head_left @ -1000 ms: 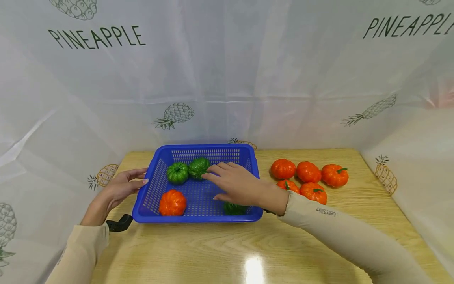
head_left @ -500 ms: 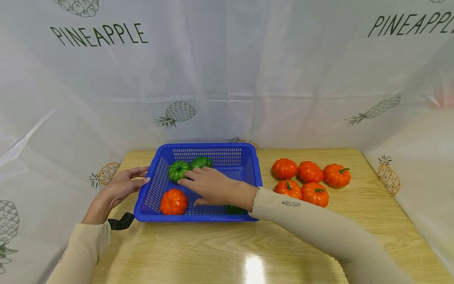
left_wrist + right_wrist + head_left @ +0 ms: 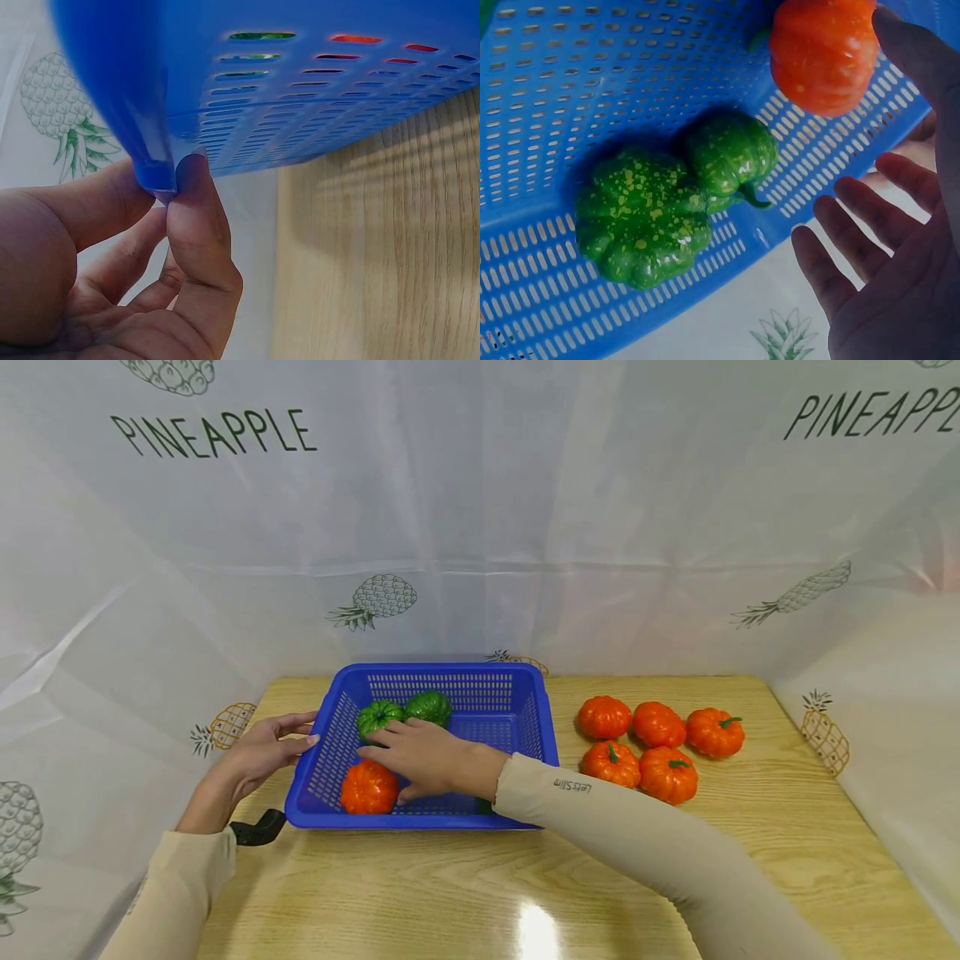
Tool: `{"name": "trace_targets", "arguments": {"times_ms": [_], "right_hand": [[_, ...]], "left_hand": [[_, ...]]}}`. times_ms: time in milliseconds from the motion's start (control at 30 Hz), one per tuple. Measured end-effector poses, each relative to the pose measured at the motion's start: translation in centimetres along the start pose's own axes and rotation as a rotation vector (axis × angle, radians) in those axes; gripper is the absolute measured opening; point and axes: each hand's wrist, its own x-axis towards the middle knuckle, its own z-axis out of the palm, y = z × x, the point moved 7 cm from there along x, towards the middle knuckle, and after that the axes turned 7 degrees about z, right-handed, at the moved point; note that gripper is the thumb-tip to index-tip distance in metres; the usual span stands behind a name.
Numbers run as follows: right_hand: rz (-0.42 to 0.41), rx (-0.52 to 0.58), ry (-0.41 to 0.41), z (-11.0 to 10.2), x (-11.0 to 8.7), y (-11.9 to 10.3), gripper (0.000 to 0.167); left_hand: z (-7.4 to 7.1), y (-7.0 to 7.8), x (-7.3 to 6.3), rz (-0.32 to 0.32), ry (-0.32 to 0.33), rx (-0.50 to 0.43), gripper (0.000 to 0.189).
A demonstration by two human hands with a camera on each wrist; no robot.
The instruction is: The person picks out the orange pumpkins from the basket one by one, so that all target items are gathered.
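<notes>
A blue plastic basket (image 3: 420,821) with slotted walls stands on the table. My left hand (image 3: 258,752) pinches its left rim between thumb and fingers, as the left wrist view shows up close. Inside lie an orange pumpkin (image 3: 367,789) at the front left and two green pumpkins, one smooth-ribbed (image 3: 377,717), one speckled (image 3: 431,707), behind it. Over the basket my right hand (image 3: 423,756) spreads its fingers beside the orange pumpkin. In the right wrist view the thumb tip is at that pumpkin's edge; contact is unclear. My right forearm mostly hides another green pumpkin.
Several orange pumpkins (image 3: 611,764) sit in two rows on the wooden table (image 3: 420,893), right of the basket. A white curtain (image 3: 480,527) printed with pineapples hangs behind and at both sides. A black device (image 3: 258,828) is by my left wrist.
My right hand has moved left across the basket, past the green pumpkins, toward the orange one at the front left. The left hand has stayed on the rim.
</notes>
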Motion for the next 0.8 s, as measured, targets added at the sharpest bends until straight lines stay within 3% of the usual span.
{"name": "trace_targets", "arguments": {"times_ms": [800], "right_hand": [[-0.027, -0.126, -0.149, 2.4, 3.6, -2.0, 0.089]], "left_hand": [[0.0, 0.0, 0.0, -0.004, -0.008, 0.005, 0.066]]}}
